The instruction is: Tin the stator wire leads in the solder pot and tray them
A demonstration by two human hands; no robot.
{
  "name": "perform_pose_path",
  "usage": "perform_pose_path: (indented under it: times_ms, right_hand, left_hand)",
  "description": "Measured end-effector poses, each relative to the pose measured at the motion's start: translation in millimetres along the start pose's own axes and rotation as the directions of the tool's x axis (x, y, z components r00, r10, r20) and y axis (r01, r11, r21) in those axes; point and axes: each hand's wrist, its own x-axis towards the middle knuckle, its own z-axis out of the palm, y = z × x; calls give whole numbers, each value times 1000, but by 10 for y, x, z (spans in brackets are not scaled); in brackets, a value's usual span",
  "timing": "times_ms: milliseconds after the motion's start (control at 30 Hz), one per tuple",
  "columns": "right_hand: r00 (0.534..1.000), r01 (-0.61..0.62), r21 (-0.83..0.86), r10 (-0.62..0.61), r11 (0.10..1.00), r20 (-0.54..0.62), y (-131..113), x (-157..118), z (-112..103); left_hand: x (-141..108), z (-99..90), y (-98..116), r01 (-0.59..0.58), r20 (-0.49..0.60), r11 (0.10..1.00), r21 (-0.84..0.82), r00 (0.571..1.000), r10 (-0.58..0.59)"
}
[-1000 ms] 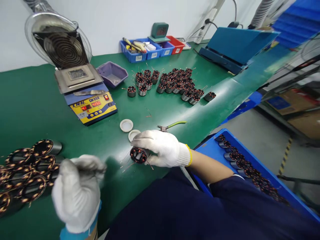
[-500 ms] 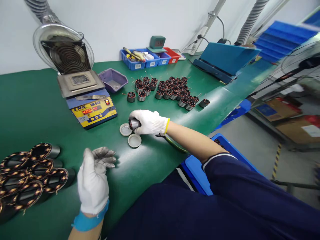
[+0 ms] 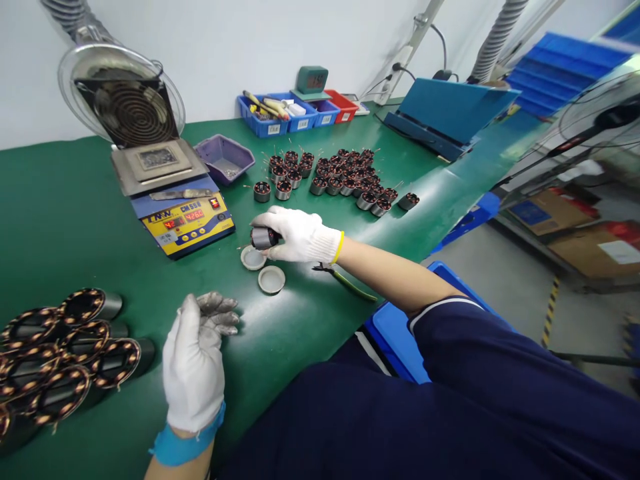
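Observation:
My right hand [image 3: 300,235], in a white knit glove, grips a motor stator [image 3: 263,238] by its metal shell, tilted just above a small round dish [image 3: 253,257]. A second shallow dish [image 3: 271,280] lies in front of it, and green-handled cutters [image 3: 350,283] rest beneath my right wrist. My left hand [image 3: 200,360], gloved with grey-stained fingertips, hovers over the bench with its fingers apart and nothing in it. Left of that hand stand several larger stators [image 3: 60,360] with copper windings. Beyond my right hand, many small stators [image 3: 345,175] are grouped with wire ends sticking up.
A yellow-blue solder pot [image 3: 187,223] with digital readouts stands at the left, a flat tool on it. Behind are a purple tray [image 3: 225,159], blue bins [image 3: 263,125], a red bin [image 3: 342,107] and a green clock [image 3: 313,80]. A teal folded-metal stand [image 3: 450,117] sits far right.
My right hand has turned the stator from pointing down at the dish to lying more sideways and slightly higher. My left hand has shifted a little to the right.

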Motion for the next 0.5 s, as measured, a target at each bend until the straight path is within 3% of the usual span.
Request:
perform_pose_path:
  times_ms: [133,300,400,500]
  right_hand:
    - [991,113,-292,-130,950,-40,-66,15,72]
    - [992,84,-424,-116,902,-50,-176,39,190]
    - [982,124,-498,-178,858,-62,-214,34,68]
    - [973,130,-537,-211,834,-93,-248,244,-249]
  left_hand:
    - [-5,9,0,-1,6,1000,12,1000,1]
    - [-25,34,-8,-8,29,1000,11,1000,8]
    - [-41,33,-49,-4,58,1000,12,998,3]
    - [-54,25,-112,-2,108,997,73,994,-6]
